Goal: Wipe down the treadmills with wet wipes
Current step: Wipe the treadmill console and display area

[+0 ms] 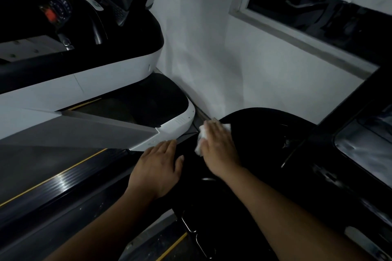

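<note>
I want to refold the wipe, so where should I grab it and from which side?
Pinch the crumpled edge of the wipe that sticks out left of the right hand, coming from the left. The rest lies pressed flat on the black cover under the palm, so that loose edge likely offers the best hold. The left hand rests close by.

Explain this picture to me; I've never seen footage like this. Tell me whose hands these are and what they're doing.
There is one picture, taken by a wide-angle camera worn on a person's head, looking down at their own two hands. No robot is involved. The right hand lies flat on a white wet wipe, pressing it onto the glossy black front cover of a treadmill. The left hand rests flat at that cover's edge, holding nothing. To the left stands a second treadmill with a white cover, and a white wall runs behind both.
</note>
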A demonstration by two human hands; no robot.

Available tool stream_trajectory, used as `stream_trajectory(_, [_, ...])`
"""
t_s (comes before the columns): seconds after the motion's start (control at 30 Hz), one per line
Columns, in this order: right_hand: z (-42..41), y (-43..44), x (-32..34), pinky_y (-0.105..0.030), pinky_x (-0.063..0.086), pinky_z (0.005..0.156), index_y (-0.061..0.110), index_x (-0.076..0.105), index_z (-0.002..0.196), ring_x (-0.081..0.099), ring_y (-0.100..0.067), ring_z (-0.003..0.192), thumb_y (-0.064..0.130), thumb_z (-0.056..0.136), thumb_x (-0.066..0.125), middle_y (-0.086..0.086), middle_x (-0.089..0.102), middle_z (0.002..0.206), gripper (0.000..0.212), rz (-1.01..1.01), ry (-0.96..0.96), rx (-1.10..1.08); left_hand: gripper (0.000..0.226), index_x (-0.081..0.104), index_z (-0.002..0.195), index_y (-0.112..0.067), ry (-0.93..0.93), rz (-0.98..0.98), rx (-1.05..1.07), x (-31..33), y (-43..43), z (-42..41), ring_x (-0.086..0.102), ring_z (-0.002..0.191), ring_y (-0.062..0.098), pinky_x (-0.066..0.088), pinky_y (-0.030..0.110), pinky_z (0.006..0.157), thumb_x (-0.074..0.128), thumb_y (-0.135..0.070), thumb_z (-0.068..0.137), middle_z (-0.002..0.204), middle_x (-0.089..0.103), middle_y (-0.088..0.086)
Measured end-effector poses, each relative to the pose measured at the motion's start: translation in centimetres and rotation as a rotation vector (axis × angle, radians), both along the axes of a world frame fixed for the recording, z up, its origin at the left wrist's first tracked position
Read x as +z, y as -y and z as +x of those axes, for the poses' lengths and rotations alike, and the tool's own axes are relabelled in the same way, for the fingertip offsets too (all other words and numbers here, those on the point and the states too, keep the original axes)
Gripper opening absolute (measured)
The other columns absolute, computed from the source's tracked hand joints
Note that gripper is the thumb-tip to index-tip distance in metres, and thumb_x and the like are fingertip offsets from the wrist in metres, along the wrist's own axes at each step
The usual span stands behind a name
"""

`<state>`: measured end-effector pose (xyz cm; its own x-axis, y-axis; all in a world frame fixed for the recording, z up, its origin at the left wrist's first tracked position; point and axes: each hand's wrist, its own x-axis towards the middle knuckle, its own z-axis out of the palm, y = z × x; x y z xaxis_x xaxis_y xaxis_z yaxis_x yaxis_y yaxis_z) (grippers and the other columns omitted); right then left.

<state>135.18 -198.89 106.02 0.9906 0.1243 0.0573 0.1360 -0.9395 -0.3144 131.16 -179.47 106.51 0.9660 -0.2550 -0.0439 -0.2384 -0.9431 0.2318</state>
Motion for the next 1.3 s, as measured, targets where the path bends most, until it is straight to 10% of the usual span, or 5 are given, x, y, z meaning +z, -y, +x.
stream_trajectory(0.13, [-4.6, -1.0, -0.9, -0.046, 0.024, 0.122, 0.014, 0.045, 0.149, 0.028, -0.029, 0.150, 0.034, 0.104, 0.027, -0.011, 0.039, 0.158, 0.052, 0.000, 0.088, 0.300, 0.095, 0.021, 0.161, -0.016, -0.009, 0.031, -0.013, 0.3, -1.1, -0.7, 0.014, 0.155, 0.017, 0.008, 0.033, 0.124, -0.007, -0.062, 0.083, 0.167, 0.022, 0.003])
stream_trajectory(0.3, [-0.1, 0.4, -0.6, -0.048, 0.031, 0.118, 0.026, 0.055, 0.136, 0.018, -0.037, 0.149, 0.031, 0.103, 0.043, -0.011, 0.019, 0.163, 0.036, 0.010, 0.063, -0.146, 0.093, 0.024, 0.160, -0.015, -0.020, 0.040, 0.048, -0.4, -5.3, -3.6, 0.016, 0.155, 0.018, 0.012, 0.034, 0.125, -0.007, -0.065, 0.087, 0.166, 0.025, 0.005])
stream_trajectory(0.47, [-3.2, -7.0, -0.5, -0.047, 0.043, 0.106, 0.013, 0.067, 0.116, 0.056, -0.033, 0.117, 0.037, 0.095, 0.037, -0.009, 0.062, 0.121, 0.044, -0.008, 0.146, 0.097, 0.084, 0.036, 0.156, -0.014, -0.009, -0.006, 0.062, -0.9, -5.7, -4.0, 0.033, 0.149, 0.018, 0.023, 0.034, 0.123, 0.004, -0.061, 0.094, 0.159, 0.041, 0.006])
stream_trajectory(0.8, [-3.8, -8.1, -0.4, -0.044, 0.011, 0.125, 0.019, 0.038, 0.153, 0.016, -0.023, 0.153, 0.048, 0.094, -0.001, -0.003, 0.032, 0.163, 0.077, -0.093, 0.002, -0.034, 0.098, 0.030, 0.158, -0.016, -0.036, 0.010, 0.101, -1.1, -10.7, -7.6, 0.029, 0.151, 0.017, 0.023, 0.034, 0.122, -0.010, -0.073, 0.090, 0.161, 0.037, 0.003])
stream_trajectory(1.3, [-11.3, -12.6, -1.5, -0.043, 0.011, 0.123, 0.020, 0.032, 0.156, 0.015, -0.022, 0.154, 0.044, 0.106, 0.015, -0.001, 0.029, 0.164, 0.059, -0.101, 0.035, 0.285, 0.097, 0.024, 0.160, -0.017, -0.041, 0.006, 0.046, -1.0, -12.8, -8.7, 0.025, 0.152, 0.017, 0.019, 0.031, 0.122, -0.009, -0.068, 0.085, 0.164, 0.032, 0.003])
